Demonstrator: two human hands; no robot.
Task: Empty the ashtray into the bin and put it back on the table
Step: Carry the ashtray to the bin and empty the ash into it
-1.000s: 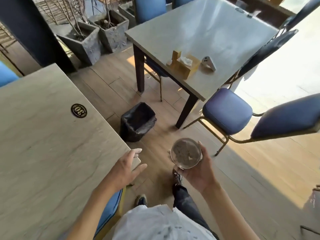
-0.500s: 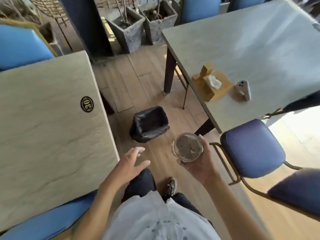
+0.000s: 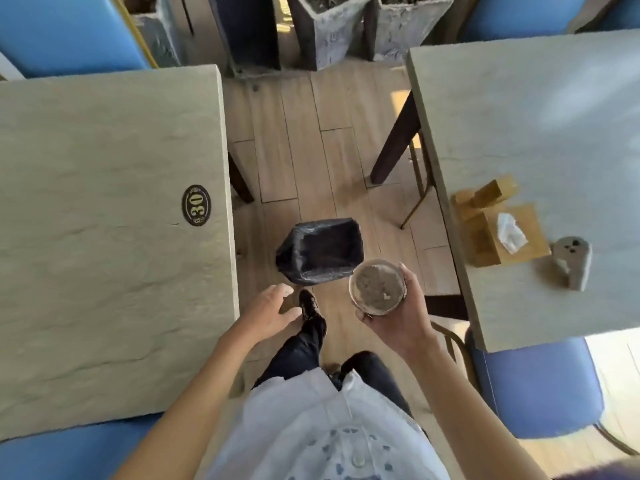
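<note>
A round glass ashtray [image 3: 376, 286] full of grey ash sits upright in my right hand [image 3: 401, 317], which grips it from below. It hovers just right of the bin's near corner. The bin [image 3: 320, 250] is small, lined with a black bag, and stands on the wooden floor between two tables. My left hand [image 3: 272, 311] is empty with fingers spread, low beside the left table's edge, just short of the bin.
The left table [image 3: 104, 220] carries a "30" number plate [image 3: 196, 205]. The right table [image 3: 554, 140] holds a wooden tissue box [image 3: 498, 230] and a grey object [image 3: 572, 266]. Blue chairs [image 3: 540, 386] surround the tables. Stone planters [image 3: 329, 26] stand beyond the aisle.
I have stepped forward into the aisle and my view has tilted down over the bin. The ashtray in my right hand is now close beside the bin; my left hand stays open.
</note>
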